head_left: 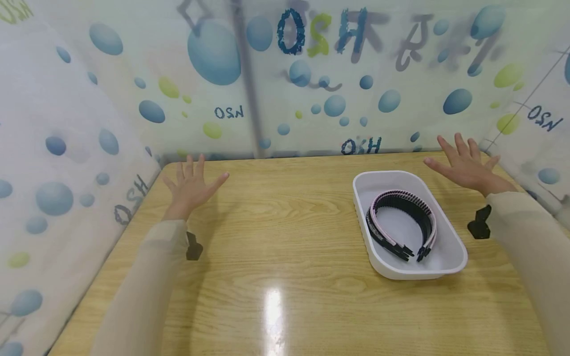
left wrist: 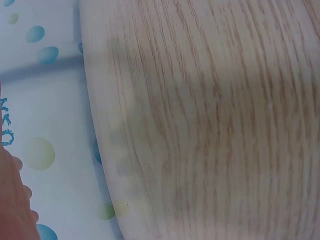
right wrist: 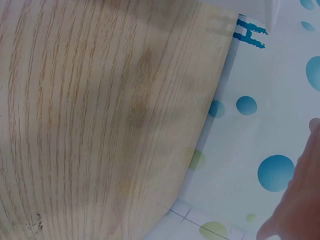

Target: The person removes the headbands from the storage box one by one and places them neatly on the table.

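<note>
Both hands hold nothing, their fingers straight and spread. My left hand (head_left: 189, 188) is over the far left part of the wooden table; in the left wrist view part of the left hand (left wrist: 15, 200) shows at the edge. Beyond the tray's right side, my right hand (head_left: 469, 168) is near the table's far right corner; its edge (right wrist: 300, 200) shows in the right wrist view. Nearest to it stands a white plastic tray (head_left: 450, 264). Several headbands lie nested inside, a pink one (head_left: 376, 217) and black ones (head_left: 409, 205) among them, their ends toward the near side.
The wooden table (head_left: 276, 222) reaches back to a patterned curtain (head_left: 285, 104) with blue and green dots and lettering. More of this sheeting (head_left: 53, 163) walls the left side and the right side. A light glare lies on the table's near middle.
</note>
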{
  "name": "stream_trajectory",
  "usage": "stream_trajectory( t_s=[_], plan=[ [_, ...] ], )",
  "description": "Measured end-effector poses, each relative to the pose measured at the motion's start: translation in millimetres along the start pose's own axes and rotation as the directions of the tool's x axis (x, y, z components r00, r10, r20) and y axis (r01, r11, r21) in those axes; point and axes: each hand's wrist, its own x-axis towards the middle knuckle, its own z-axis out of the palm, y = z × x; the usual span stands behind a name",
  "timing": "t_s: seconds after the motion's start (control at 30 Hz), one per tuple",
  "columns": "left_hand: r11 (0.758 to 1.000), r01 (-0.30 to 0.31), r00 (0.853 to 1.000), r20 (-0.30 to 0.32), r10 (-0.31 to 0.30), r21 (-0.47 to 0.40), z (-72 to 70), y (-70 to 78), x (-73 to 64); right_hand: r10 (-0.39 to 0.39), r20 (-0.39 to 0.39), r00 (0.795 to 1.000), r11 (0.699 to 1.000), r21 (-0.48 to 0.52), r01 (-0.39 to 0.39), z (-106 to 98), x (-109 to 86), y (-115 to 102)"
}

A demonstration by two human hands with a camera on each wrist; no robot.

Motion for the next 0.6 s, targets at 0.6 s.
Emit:
stream_trajectory(
  t_s=[0.6],
  plan=[
    [0.999,-0.019,0.999,0.049,0.021,-0.032,6.5,0.4,3.4,0.006,0.005,1.000,1.000,0.030,-0.006,-4.3,-7.5,0.6]
  ],
)
